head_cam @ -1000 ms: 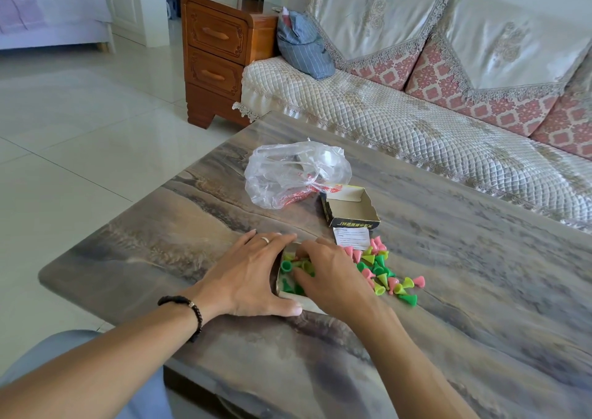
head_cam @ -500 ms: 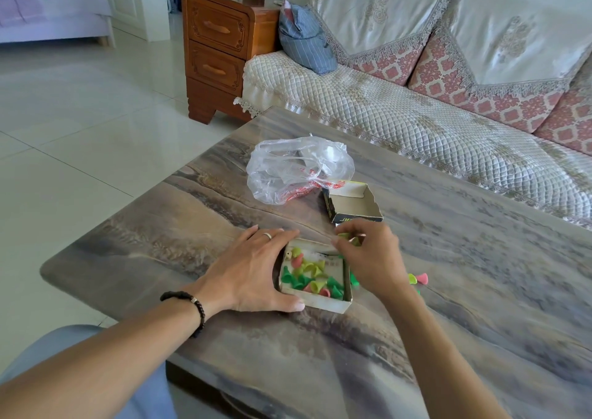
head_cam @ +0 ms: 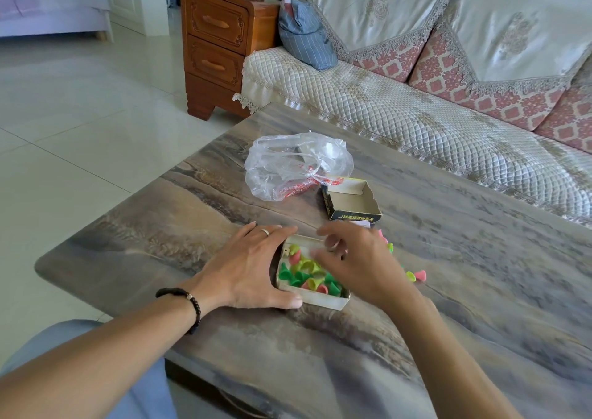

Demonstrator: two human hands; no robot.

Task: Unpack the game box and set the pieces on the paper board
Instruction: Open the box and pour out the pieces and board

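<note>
The box [head_cam: 315, 298] is braced by the flat left hand [head_cam: 250, 268]. The right hand [head_cam: 355, 258], blurred, its grasp not tellable, is brought back over the pieces [head_cam: 302, 277] left inside.

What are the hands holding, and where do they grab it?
The left hand braces the small box at its left end, thumb along the near wall. The right hand is blurred above it; any hold cannot be told.

Green, pink and lime pieces [head_cam: 307, 274] in a white box [head_cam: 320, 300], on a streaky grey-brown table [head_cam: 448, 290], cream diamond-quilted sofa [head_cam: 400, 123] with pink-patterned cushions [head_cam: 480, 91] behind.
</note>
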